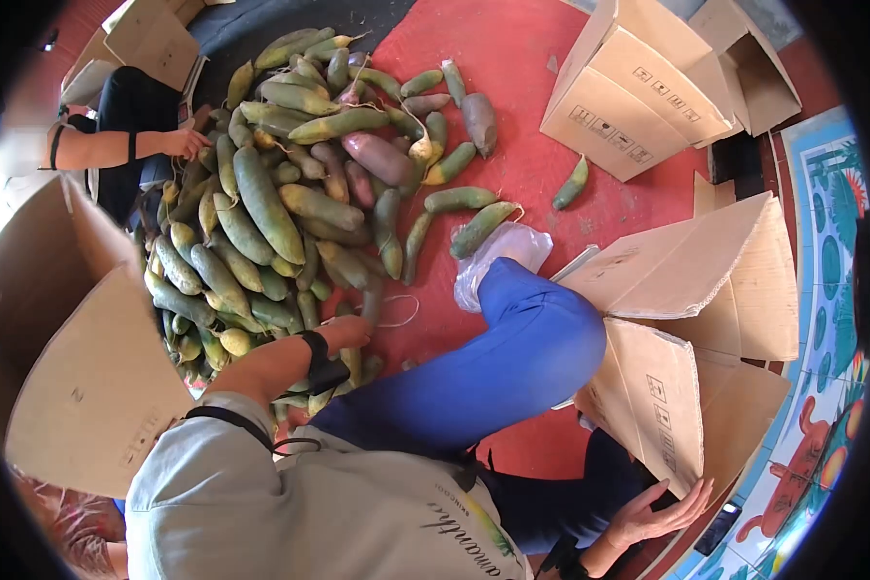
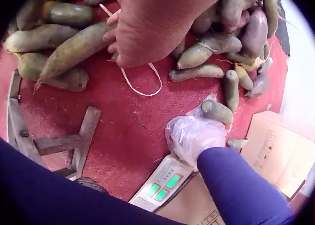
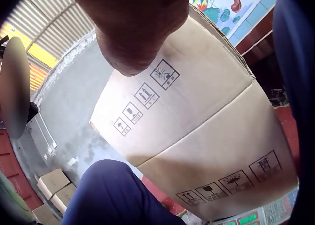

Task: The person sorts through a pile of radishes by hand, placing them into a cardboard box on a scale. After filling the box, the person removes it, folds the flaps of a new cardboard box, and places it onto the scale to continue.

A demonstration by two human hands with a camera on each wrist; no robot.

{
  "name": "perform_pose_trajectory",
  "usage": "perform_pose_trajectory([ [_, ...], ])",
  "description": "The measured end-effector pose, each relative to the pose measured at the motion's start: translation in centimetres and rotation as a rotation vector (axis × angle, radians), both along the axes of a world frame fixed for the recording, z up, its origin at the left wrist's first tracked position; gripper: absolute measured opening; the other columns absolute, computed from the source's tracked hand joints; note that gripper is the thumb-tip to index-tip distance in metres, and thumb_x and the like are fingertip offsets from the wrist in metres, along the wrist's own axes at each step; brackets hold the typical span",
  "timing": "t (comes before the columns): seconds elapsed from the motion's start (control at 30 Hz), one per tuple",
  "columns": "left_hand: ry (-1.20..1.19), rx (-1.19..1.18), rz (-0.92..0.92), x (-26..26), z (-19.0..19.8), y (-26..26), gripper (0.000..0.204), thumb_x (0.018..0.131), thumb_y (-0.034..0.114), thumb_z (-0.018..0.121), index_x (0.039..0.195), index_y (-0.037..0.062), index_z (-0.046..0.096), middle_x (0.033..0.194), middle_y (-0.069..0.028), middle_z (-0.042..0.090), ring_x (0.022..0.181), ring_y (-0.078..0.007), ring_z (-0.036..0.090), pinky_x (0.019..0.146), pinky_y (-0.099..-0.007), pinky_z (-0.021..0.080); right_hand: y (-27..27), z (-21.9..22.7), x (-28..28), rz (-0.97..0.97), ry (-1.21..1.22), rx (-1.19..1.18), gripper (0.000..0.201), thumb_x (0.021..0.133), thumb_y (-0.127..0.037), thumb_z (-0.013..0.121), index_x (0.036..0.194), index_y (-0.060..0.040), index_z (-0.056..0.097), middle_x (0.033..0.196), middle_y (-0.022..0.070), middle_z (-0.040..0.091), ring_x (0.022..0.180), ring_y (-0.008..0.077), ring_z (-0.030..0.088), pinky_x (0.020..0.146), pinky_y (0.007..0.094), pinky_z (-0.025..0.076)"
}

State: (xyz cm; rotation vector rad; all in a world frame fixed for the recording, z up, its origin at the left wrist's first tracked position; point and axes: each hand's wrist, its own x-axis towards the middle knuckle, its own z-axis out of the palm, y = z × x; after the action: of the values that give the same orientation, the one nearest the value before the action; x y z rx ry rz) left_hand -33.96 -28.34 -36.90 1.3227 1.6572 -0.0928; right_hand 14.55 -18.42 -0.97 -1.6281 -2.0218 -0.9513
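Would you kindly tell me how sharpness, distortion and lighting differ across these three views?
Head view: fisheye bend, dark corners, sharp radish pile. Left wrist: left hand close and soft, scale crisp. Right wrist: right hand a dark blur, cardboard box clear, daylight behind.

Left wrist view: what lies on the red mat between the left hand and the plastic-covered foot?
A loop of white string on otherwise bare red mat, between the left hand and the plastic-covered foot.

Handling symbols (arrows, glass, umbrella) on the cardboard box point(image 3: 206, 136); "amanha" on the shirt point(image 1: 358, 522).
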Motion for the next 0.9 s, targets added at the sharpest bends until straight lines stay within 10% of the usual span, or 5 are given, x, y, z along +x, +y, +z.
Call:
perform_pose_trajectory([
  [0.1,0.014,-0.022,-0.194,-0.3,-0.9,0.6,0.029,0.081,0.021,0.052,0.101,0.0056,0.066,0.102,-0.0178,0.066,0.093,-0.0357,0.063,0.079,-0.0451,0.050,-0.1,0.1,-0.3,0.006,0.004,-0.008,0.042,0.090,-0.012,0.057,0.129,0.0015,0.048,0.132,0.0180,0.049,0.123,0.0339,0.046,0.105,0.0488,0.033],
  [0.2,-0.190,0.042,0.051,-0.5,-1.6,1.3,0.028,0.082,0.022,0.053,0.103,0.0057,0.063,0.101,-0.0179,0.065,0.090,-0.0373,0.063,0.077,-0.0463,0.051,0.0,0.3,-0.7,0.027,0.002,0.017,0.041,0.090,-0.011,0.057,0.129,0.0017,0.048,0.132,0.0180,0.049,0.124,0.0338,0.045,0.105,0.0489,0.033],
  [0.27,0.185,0.078,-0.104,1.5,8.4,5.6,0.026,0.082,0.021,0.054,0.102,0.0055,0.061,0.099,-0.0175,0.065,0.092,-0.0372,0.062,0.079,-0.0464,0.050,0.1,0.2,-0.7,0.029,0.015,0.020,0.041,0.091,-0.012,0.056,0.129,0.0021,0.048,0.133,0.0181,0.049,0.124,0.0335,0.045,0.105,0.0490,0.032],
  [0.6,0.356,0.288,0.006,-0.1,12.6,7.9,0.025,0.079,0.022,0.058,0.099,0.0098,0.063,0.101,-0.0118,0.064,0.102,-0.0317,0.058,0.086,-0.0453,0.047,0.7,-1.0,0.5,0.051,0.136,0.057,0.042,0.089,-0.011,0.057,0.128,0.0027,0.048,0.134,0.0187,0.048,0.124,0.0353,0.044,0.105,0.0522,0.030],
  [0.9,1.278,0.542,0.038,-3.6,29.3,5.8,0.043,0.072,0.026,0.070,0.111,0.0094,0.060,0.138,-0.0127,0.043,0.136,-0.0314,0.028,0.112,-0.0587,0.011,0.8,-1.1,0.4,0.098,0.132,0.077,0.039,0.089,-0.011,0.056,0.126,0.0015,0.050,0.132,0.0184,0.050,0.121,0.0360,0.046,0.104,0.0526,0.029],
])
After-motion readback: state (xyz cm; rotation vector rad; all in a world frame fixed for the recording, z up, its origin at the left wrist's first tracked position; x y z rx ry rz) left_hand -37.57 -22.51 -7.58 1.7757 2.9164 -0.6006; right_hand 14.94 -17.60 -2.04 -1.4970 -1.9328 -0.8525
